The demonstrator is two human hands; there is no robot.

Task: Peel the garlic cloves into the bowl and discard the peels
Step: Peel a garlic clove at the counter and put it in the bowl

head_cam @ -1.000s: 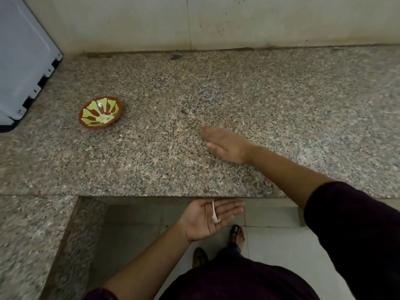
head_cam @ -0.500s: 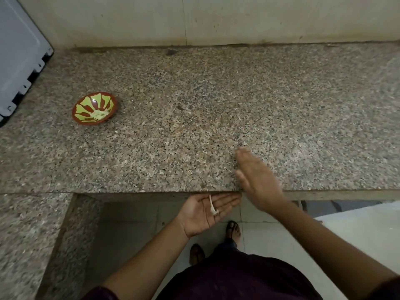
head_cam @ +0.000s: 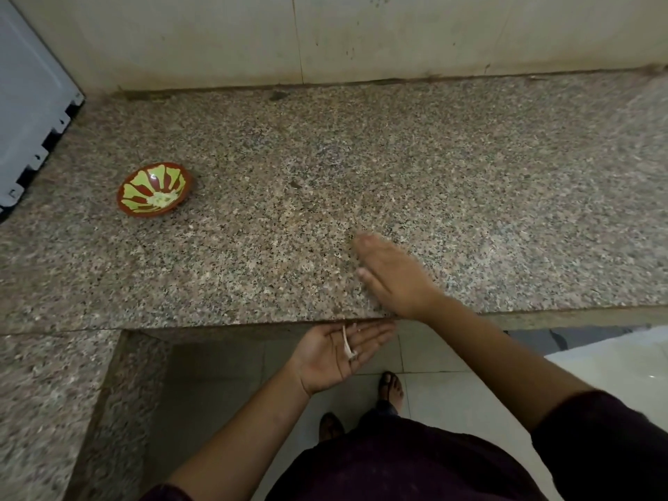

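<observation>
Home kitchen, prob. Speckled pink-grey granite worktop (head_cam: 470,175) runs L-shaped w/ a return at the left. Wall (head_cam: 217,38) behind it is big pale tiles, stained along the joint w/ the worktop. Floor (head_cam: 433,403) is tiled too, pale. Small red bowl (head_cam: 154,188) w/ yellow-green petal pattern sits on the worktop, pale bits in it, too small to tell what. White appliance (head_cam: 29,103) casing at far left. Sandalled foot (head_cam: 392,388) on the floor: looks domestic, not commercial.
</observation>
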